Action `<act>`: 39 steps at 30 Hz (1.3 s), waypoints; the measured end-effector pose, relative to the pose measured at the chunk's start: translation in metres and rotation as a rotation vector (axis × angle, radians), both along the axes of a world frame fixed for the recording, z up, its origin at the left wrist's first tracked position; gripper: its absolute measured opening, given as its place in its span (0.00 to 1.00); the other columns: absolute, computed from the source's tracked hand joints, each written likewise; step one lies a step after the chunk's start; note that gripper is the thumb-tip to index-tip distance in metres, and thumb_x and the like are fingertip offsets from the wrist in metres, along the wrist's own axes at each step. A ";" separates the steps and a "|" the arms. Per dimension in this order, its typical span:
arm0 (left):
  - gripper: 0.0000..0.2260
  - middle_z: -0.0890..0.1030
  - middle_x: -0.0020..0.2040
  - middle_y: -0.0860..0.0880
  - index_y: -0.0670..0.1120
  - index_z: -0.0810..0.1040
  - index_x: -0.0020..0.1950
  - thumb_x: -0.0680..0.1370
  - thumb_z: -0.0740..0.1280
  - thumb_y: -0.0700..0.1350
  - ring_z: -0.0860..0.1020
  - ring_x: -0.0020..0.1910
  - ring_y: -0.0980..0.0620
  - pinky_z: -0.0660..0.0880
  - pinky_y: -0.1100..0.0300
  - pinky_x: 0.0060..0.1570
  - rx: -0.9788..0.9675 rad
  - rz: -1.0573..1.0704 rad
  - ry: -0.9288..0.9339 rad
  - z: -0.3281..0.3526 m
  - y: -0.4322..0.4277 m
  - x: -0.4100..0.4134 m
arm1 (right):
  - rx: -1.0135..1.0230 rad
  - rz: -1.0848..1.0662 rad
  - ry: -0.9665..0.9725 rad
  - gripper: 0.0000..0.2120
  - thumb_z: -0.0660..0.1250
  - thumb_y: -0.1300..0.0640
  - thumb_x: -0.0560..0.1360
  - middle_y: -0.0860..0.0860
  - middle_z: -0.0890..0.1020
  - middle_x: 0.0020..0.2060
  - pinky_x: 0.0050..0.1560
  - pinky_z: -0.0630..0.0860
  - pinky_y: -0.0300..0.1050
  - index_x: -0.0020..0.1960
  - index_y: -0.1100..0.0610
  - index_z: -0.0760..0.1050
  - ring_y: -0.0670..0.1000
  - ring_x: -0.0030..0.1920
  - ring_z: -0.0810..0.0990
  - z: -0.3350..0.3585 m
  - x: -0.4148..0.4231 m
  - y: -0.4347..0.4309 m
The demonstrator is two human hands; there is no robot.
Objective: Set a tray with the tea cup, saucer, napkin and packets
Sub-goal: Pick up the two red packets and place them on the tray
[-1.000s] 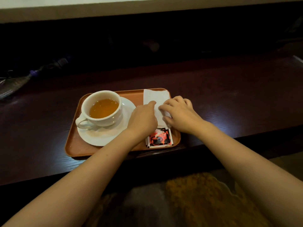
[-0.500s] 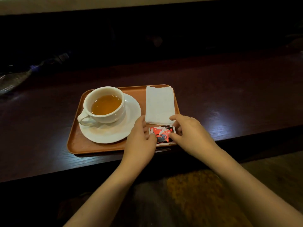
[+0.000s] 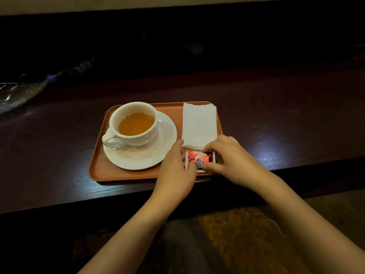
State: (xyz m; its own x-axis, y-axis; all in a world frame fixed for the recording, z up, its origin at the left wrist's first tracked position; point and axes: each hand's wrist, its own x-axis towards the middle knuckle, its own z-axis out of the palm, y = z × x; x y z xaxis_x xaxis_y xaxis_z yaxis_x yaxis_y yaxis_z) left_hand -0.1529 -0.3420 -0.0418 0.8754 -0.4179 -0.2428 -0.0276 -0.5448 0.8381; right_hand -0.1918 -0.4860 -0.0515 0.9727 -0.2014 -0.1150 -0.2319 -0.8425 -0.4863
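on a dark wooden counter point(image 3: 276, 119), near its front edge: one orange tray point(image 3: 98, 167), set as follows.

item, tea cup point(image 3: 136, 123): white, filled with amber tea, stood on the saucer point(image 3: 146, 155) in the left part of the tray, handle turned to the near left.

item, napkin point(image 3: 199, 125): white, folded, laid flat in the far right corner of the tray, its far right corner lying over the rim.

item, packets point(image 3: 198, 158): red and black printed, stacked in the near right corner, just in front of the napkin; the count cannot be told.

item, left hand point(image 3: 175, 171): curled against the left edge of the packets, fingertips touching the stack.

item, right hand point(image 3: 233, 159): thumb and fingers pinched on the packets' right side, as if the stack is being squared.

condition: all four articles are judged to be on the tray; only tidying appears left.

risks noted: the tray sits close to the counter edge, so downward pressure at this near corner might tip or slide it, and the full cup could be slopped into the saucer. the napkin's near edge could be dragged askew by the knuckles.
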 end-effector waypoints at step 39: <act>0.22 0.78 0.53 0.46 0.51 0.70 0.62 0.69 0.60 0.37 0.75 0.49 0.48 0.71 0.56 0.44 -0.100 0.270 0.123 0.000 0.120 0.094 | 0.566 -0.457 0.004 0.21 0.55 0.61 0.77 0.55 0.69 0.69 0.67 0.65 0.51 0.70 0.56 0.62 0.55 0.68 0.68 0.026 0.059 0.103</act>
